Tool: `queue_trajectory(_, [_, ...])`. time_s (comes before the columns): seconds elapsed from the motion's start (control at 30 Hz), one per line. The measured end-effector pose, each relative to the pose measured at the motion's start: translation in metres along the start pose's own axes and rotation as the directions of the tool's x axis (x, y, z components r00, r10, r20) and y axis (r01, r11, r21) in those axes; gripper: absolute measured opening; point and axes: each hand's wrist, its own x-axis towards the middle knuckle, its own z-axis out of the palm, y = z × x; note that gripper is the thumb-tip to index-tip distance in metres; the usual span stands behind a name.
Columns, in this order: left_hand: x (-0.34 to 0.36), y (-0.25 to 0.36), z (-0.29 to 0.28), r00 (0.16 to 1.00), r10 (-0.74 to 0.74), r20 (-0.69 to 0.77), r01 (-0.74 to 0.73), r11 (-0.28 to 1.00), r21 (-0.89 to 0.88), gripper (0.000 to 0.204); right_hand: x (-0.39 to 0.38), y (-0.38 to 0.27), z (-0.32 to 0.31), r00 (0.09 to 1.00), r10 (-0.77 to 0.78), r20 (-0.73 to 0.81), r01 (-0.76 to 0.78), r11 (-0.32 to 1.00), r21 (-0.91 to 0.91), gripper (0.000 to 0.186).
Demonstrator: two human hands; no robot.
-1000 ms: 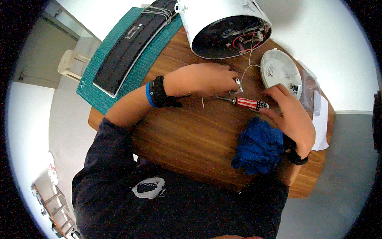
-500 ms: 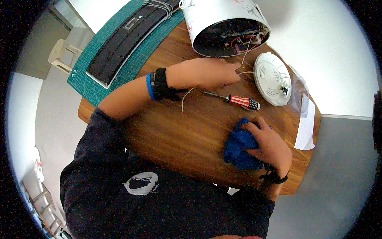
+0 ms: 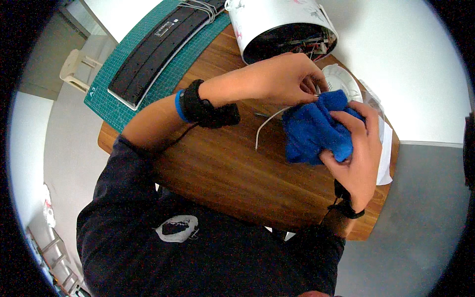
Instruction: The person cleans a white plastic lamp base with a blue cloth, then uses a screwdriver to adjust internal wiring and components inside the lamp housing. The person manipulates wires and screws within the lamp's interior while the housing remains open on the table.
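A bunched blue cloth (image 3: pixel 316 131) is gripped in my right hand (image 3: pixel 363 148), its fingers curled over the right side and the thumb below. My left hand (image 3: pixel 292 79) is closed in a pinch at the cloth's upper edge, on a thin white cable (image 3: pixel 264 123). The cable's loose end curves down over the table. Behind the cloth and my fingers, a round white vented cover (image 3: pixel 343 79) shows only in part. Of the screwdriver, just the metal shaft (image 3: pixel 261 115) sticks out left of the cloth; its handle is hidden.
Beyond my hands a white cylindrical housing (image 3: pixel 282 17) lies on its side, wires inside its open end. A black-and-white keyboard (image 3: pixel 158 54) lies upside down on a green cutting mat (image 3: pixel 101 84). White paper (image 3: pixel 385 153) sits at the wooden table's (image 3: pixel 213 168) right edge.
My right hand has lifted the blue cloth off the table and carried it up to my left hand, covering the screwdriver handle. My left hand has shifted slightly right with the cable.
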Motion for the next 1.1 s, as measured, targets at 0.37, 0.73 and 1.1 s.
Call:
queue_trajectory(0.37, [-0.002,0.008,-0.007,0.996,-0.004,-0.091,-0.009,0.989,-0.145,0.038,0.015,0.012,0.026,0.998,-0.026,-0.064,0.023,0.998,-0.058,0.085])
queue_trajectory(0.73, [0.003,0.012,-0.006,0.951,0.052,-0.305,-0.092,0.989,-0.119,0.028,0.01,0.028,0.041,0.962,-0.222,-0.156,0.216,0.975,-0.055,0.054])
queue_trajectory(1.1, [0.002,0.015,-0.015,0.962,0.095,-0.255,-0.117,0.991,-0.072,0.02,0.004,0.018,0.038,0.956,0.102,-0.273,-0.088,0.994,0.063,0.073])
